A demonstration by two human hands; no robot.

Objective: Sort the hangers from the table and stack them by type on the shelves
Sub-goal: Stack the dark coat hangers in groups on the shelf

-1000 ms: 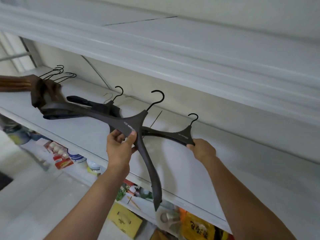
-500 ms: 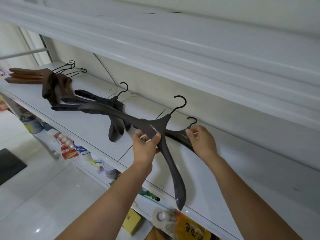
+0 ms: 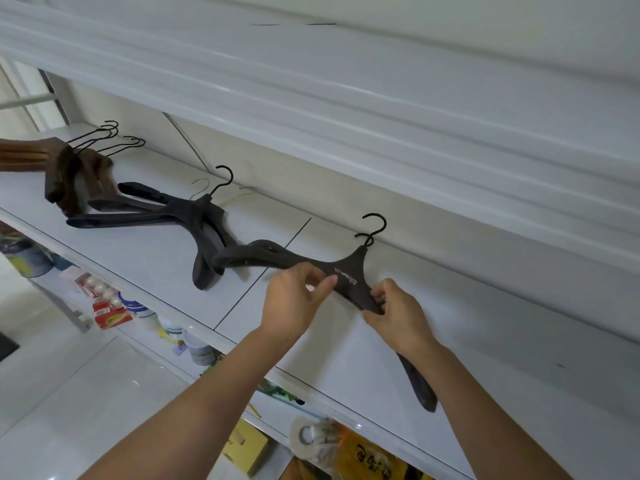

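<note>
On the shelf point(image 3: 485, 341), left hand point(image 3: 294, 303) and right hand point(image 3: 398, 317) pinch black hangers point(image 3: 349, 270).

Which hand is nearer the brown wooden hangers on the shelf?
Left. The left hand, pinching the black hanger, sits right of the brown wooden hangers; the right hand grips it farther right.

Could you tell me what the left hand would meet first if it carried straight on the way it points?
The left hand pinches the black hanger at its middle, so that comes first; beyond it, probably the back wall of the shelf.
</note>
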